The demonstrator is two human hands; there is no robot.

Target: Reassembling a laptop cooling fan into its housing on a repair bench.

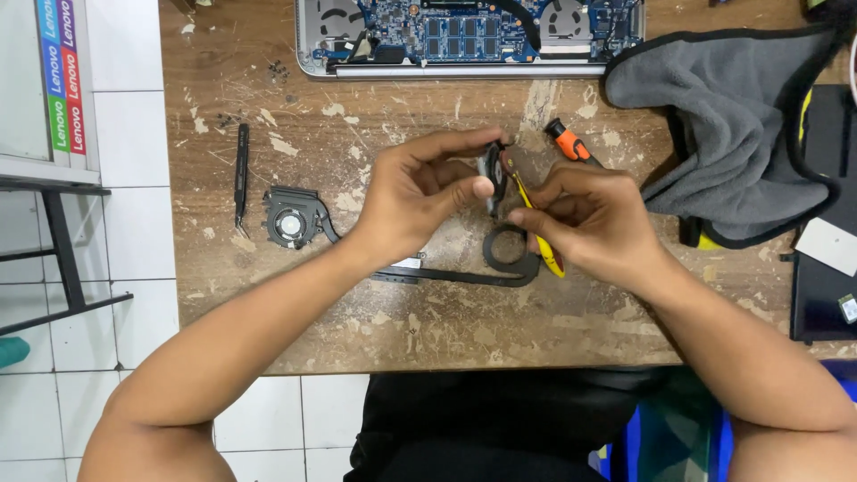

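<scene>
Left hand [420, 201] fingers pinch the small black fan [492, 174] steady on edge; right hand [589, 219] fingers grip the yellow-handled tool [538, 234], best worked gently.

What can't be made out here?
Head view only:
- Small black part between left hand and right hand: fingers cover most of it.
- Yellow tool: its tip is hidden behind the part.
- Laptop: cut off by top edge.
- Orange screwdriver: shaft hidden by right hand.
- Screws: too small to count.
</scene>
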